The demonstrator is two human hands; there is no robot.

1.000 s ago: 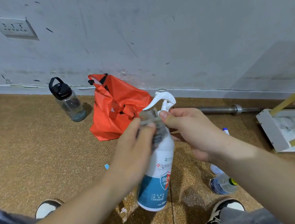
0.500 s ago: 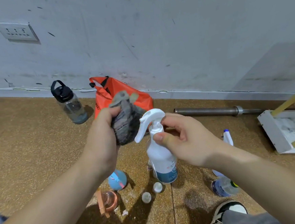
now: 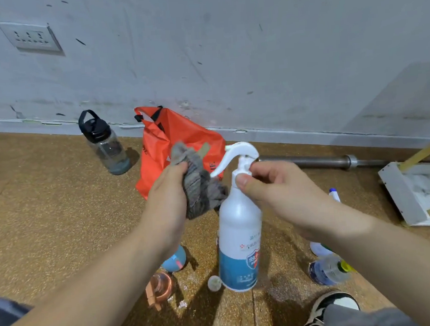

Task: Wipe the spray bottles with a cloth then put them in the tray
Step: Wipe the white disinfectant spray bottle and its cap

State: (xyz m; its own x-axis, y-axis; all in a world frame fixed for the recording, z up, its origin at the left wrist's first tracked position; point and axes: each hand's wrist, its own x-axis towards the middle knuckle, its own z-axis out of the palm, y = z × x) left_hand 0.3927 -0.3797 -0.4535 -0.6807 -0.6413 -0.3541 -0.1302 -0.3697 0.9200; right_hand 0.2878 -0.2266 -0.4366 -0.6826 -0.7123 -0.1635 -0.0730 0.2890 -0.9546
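Mostly below right grip (image 3: 283, 196): spray bottle (image 3: 239, 227).

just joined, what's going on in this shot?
A person is wiping down spray bottles. The right hand pinches the neck of a white trigger spray bottle with a blue band, held upright. The left hand grips a bunched grey cloth beside the trigger. The white tray sits to the right; this bottle is not in it.

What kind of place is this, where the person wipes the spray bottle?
Probably a gym or workout room, though not certain: a steel barbell bar lies by the wall, the floor looks like speckled rubber matting, and a sports water bottle stands beside an orange bag.
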